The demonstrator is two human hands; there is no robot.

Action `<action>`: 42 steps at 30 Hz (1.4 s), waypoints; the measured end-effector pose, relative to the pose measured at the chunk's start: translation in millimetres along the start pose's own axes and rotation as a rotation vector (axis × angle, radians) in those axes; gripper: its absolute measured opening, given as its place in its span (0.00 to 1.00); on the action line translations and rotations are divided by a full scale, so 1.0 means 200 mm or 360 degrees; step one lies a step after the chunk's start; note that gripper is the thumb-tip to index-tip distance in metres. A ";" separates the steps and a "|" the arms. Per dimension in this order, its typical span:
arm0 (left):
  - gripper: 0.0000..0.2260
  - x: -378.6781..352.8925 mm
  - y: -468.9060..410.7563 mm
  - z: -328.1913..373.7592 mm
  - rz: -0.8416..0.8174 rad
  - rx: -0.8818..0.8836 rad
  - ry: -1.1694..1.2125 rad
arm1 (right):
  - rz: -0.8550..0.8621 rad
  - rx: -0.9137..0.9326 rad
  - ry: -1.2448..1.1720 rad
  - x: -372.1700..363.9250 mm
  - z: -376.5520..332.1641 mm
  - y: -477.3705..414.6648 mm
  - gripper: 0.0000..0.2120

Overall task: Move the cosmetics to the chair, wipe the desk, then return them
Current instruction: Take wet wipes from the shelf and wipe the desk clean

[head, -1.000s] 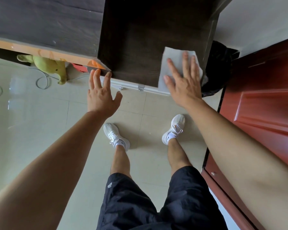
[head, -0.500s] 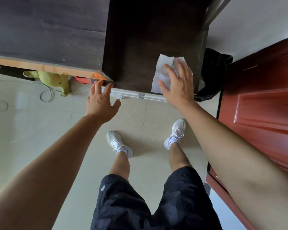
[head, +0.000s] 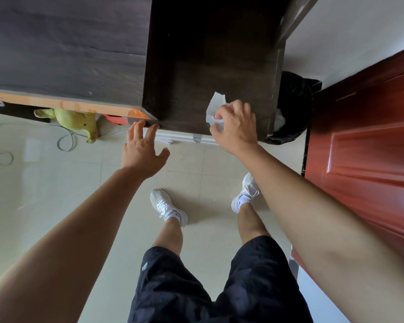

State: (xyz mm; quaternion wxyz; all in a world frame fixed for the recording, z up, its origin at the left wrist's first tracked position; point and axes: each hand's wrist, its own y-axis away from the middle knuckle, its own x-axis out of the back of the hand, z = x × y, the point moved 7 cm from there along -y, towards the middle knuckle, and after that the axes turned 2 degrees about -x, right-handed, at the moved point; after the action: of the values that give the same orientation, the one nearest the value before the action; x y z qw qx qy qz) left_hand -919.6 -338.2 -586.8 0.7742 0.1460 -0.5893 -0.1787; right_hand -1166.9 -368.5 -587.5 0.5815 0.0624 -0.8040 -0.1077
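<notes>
The dark wooden desk (head: pixel 208 61) fills the top middle of the head view, its top bare. My right hand (head: pixel 237 127) is at the desk's near right edge, fingers curled around a crumpled white tissue (head: pixel 214 108) that pokes out to the left of the fingers. My left hand (head: pixel 142 150) hovers open just below the desk's near left corner, fingertips at the edge, holding nothing. No cosmetics and no chair are in view.
A black bin with a bag (head: pixel 292 108) stands right of the desk, beside a red door (head: pixel 369 145). A dark lower surface (head: pixel 65 47) adjoins the desk on the left. A green plush toy (head: pixel 77 121) and white cables (head: pixel 0 157) lie on the tiled floor.
My right hand went from lying flat on the spread tissue to bunching it up in the fingers while sliding toward the desk's near edge. My left hand stayed at the corner.
</notes>
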 end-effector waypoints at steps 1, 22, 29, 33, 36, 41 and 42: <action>0.32 0.00 0.00 0.00 -0.0010 -0.0013 -0.0012 | -0.0001 -0.0005 -0.0037 0.01 0.01 0.00 0.11; 0.20 1.38 0.20 0.52 0.0754 -0.0966 -0.0246 | 0.0749 -0.0193 -0.0454 1.39 -0.25 0.22 0.09; 0.22 1.69 0.08 0.66 0.0827 -0.1011 -0.0361 | 0.0868 -0.0131 -0.0365 1.70 -0.27 0.11 0.06; 0.23 1.64 -0.05 0.73 0.0735 -0.0928 -0.0384 | 0.0821 -0.0086 -0.0373 1.75 -0.22 -0.09 0.08; 0.23 1.57 -0.15 0.78 0.0627 -0.0815 -0.0385 | 0.0907 0.0029 -0.0373 1.80 -0.22 -0.24 0.07; 0.24 1.45 -0.28 0.80 0.0502 -0.0609 -0.0307 | 0.0734 0.0178 -0.0275 1.66 -0.26 -0.48 0.12; 0.24 1.43 -0.30 0.81 0.0493 -0.0579 -0.0293 | 0.0502 0.0166 -0.0192 1.56 -0.25 -0.52 0.15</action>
State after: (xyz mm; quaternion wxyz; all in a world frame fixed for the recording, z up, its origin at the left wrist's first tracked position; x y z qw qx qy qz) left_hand -1012.5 -522.4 -323.7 0.7490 -0.1048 -0.6308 -0.1736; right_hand -1219.9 -545.1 -309.6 0.5379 -0.0409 -0.8417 0.0231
